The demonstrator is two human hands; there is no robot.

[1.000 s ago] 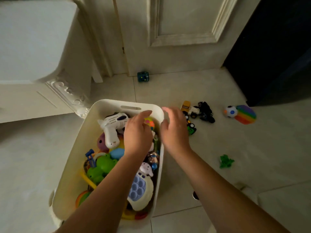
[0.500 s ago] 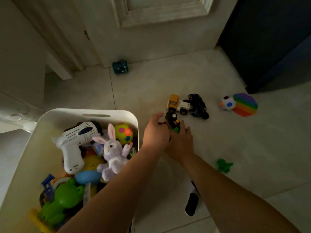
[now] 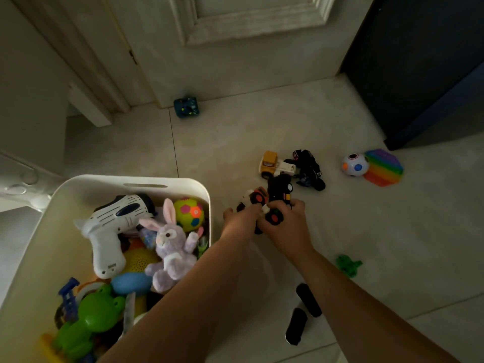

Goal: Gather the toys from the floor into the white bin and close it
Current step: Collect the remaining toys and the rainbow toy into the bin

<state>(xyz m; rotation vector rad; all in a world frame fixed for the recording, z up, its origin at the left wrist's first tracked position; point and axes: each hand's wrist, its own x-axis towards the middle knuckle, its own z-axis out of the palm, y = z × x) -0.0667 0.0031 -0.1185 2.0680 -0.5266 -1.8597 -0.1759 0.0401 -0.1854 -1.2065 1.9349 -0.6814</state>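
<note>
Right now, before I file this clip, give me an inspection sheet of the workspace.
Surface: tiled floor, dimly lit.
Job's things: white bin open, holding plush rabbit, toy gun, green frog and more; no lid in view. Still on the floor: yellow truck, black motorcycle, spotted ball, rainbow pad, green toy, teal toy.
Clutter: two black objects near the right forearm, unidentifiable.
Hands: left hand and right hand both grip toy cars beside the bin.
Cables: nothing seen.
Surroundings: panelled door, dark cabinet.
</note>
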